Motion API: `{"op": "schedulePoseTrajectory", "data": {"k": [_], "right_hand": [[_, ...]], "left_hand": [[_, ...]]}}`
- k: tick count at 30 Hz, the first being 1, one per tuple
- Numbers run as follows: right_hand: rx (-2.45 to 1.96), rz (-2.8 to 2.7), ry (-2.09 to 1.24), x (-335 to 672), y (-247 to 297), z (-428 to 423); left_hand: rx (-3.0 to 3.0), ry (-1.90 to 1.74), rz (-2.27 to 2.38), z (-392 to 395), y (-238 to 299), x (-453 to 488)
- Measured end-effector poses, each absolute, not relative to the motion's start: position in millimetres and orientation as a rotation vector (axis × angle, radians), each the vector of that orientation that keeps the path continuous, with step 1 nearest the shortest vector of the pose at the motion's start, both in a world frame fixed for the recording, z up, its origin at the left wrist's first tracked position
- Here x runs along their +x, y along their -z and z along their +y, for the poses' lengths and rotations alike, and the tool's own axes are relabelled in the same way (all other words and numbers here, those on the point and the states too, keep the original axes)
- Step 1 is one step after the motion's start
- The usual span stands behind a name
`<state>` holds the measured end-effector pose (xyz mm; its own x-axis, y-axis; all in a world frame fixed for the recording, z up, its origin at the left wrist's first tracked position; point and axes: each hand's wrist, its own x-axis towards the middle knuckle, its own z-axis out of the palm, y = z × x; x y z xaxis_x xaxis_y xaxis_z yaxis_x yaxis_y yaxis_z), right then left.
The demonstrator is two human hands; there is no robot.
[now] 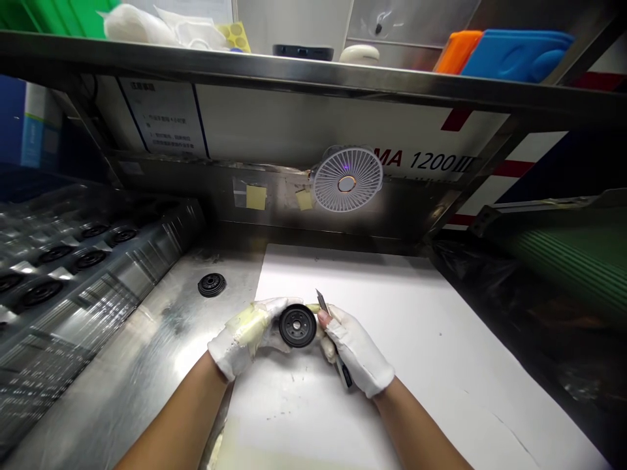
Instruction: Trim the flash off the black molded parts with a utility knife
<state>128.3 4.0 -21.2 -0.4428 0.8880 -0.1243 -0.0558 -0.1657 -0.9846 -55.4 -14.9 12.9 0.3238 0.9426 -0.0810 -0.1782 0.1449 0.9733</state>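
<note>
Two bare forearms (181, 418) rise from the bottom edge and angle inward over a white paper sheet (304, 418) lying on the steel counter (132, 339). The left hand (242, 336), in a taped white glove, has its fingers curled closed around the rim of a black rubber disc (297, 325), held above the sheet's middle. The right hand (357, 349), also gloved, has its fingers closed on a slim craft knife (345, 375), the blade tip pointing up and away, just beside the disc's right rim. A second black disc (212, 284) sits near the counter's back edge, left of the sheet. A plastic tray (59, 313) of similar discs lines the counter's left edge.
</note>
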Motion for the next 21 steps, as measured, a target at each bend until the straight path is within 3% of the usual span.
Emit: {"op": "schedulePoseTrajectory", "data": {"k": [7, 11, 16, 21], "right_hand": [[-1.069, -1.384, -1.645, 129, 28, 6], [-1.362, -1.6, -1.323, 136, 36, 15], [-1.607, -1.8, -0.865, 152, 44, 27], [-1.64, -1.907, -0.749, 152, 43, 27]], "left_hand": [[0.835, -0.942, 0.867, -14, -6, -56], [0.843, -0.919, 0.93, -15, -7, -56], [1.256, -1.101, 1.194, -12, -10, -57], [1.708, -1.333, 1.678, -3, -3, -90]]}}
